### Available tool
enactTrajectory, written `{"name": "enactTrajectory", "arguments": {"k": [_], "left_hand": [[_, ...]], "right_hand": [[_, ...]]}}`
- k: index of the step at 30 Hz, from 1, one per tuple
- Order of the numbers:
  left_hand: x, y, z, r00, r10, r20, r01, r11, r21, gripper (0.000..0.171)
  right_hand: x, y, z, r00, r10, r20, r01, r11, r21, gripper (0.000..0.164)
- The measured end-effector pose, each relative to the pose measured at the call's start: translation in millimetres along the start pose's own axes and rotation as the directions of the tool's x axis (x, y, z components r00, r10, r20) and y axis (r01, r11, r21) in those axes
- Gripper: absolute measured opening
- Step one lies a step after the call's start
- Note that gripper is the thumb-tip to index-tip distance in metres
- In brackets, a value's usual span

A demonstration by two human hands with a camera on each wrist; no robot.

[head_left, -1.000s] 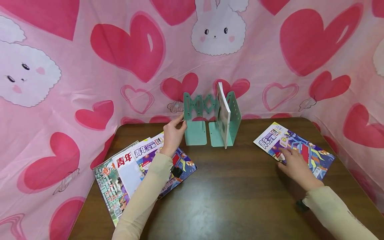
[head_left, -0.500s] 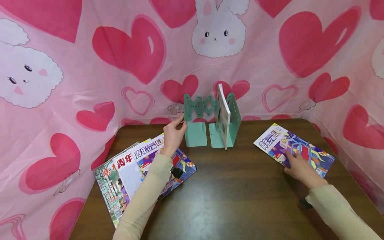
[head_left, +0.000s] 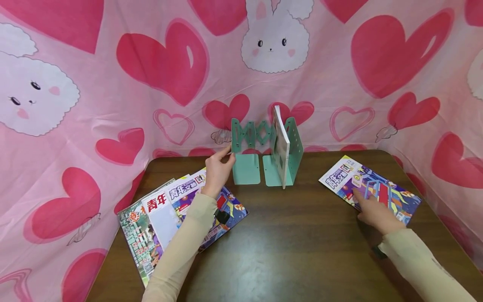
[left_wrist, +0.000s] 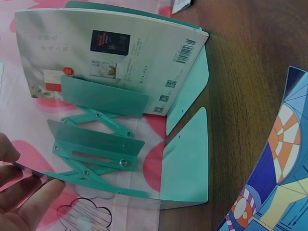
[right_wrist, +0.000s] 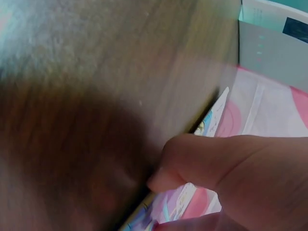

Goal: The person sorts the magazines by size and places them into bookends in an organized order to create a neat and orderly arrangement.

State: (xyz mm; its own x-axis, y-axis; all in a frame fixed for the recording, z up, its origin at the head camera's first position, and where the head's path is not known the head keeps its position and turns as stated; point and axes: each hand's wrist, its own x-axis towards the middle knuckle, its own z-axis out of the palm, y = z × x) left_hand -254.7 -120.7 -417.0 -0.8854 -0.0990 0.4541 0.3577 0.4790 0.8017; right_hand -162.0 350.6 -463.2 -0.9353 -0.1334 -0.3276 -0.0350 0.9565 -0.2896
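My left hand pinches the outer edge of the left end plate of a green expandable bookend. In the left wrist view the thumb and fingers lie on opposite sides of that thin plate. One pale magazine stands in the bookend, leaning by its right end plate. Over at the right, my right hand rests on a purple and blue magazine lying on the table. Its index finger lies along the cover and its thumb is at the near edge; the other fingers are partly hidden.
Several magazines lie fanned out on the table's left, partly under my left forearm. The brown wooden table meets a pink heart-and-rabbit cloth behind and at both sides.
My right hand has shifted slightly over the right magazine, first rightward, then back left. My left hand stays on the bookend; the magazines have not visibly moved.
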Motion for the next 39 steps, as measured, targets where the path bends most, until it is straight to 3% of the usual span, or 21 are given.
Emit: {"name": "enactTrajectory", "arguments": {"k": [8,16,21,25,29,31,34,39], "left_hand": [[-0.5,-0.4,-0.6,0.999,-0.031,0.017,0.031,1.0,0.003,0.04],[-0.4,2.1,-1.4,1.0,-0.019,0.022,0.019,1.0,-0.002,0.04],[0.2,3.8,-1.8,1.0,-0.023,0.021,0.023,1.0,-0.007,0.04],[1.0,3.9,-1.6,1.0,-0.015,0.013,0.015,1.0,-0.006,0.04],[1.5,2.8,-1.8,1.0,-0.001,0.011,0.001,1.0,-0.003,0.039],[1.4,2.3,-1.9,1.0,0.004,0.011,-0.004,1.0,-0.004,0.039],[0.9,1.8,-1.9,1.0,0.002,0.014,-0.002,1.0,-0.003,0.039],[-0.6,1.6,-2.0,1.0,-0.014,0.021,0.014,1.0,0.011,0.04]], "right_hand": [[1.0,-0.6,5.2,0.998,0.009,-0.063,-0.01,1.0,-0.019,0.074],[-5.3,-2.4,5.1,0.985,0.008,-0.175,-0.005,1.0,0.015,0.058],[-8.7,-2.5,6.1,0.981,0.01,-0.193,-0.002,0.999,0.04,0.056],[-10.5,0.8,9.4,0.965,-0.027,-0.259,0.034,0.999,0.022,0.057],[-11.3,2.3,14.0,0.927,-0.054,-0.371,0.051,0.999,-0.017,0.058],[-11.2,3.0,17.3,0.897,-0.06,-0.438,0.058,0.998,-0.019,0.058],[-12.4,4.3,22.4,0.844,-0.066,-0.532,0.075,0.997,-0.004,0.058],[-16.8,5.2,26.2,0.737,-0.099,-0.669,0.154,0.988,0.023,0.059]]}}
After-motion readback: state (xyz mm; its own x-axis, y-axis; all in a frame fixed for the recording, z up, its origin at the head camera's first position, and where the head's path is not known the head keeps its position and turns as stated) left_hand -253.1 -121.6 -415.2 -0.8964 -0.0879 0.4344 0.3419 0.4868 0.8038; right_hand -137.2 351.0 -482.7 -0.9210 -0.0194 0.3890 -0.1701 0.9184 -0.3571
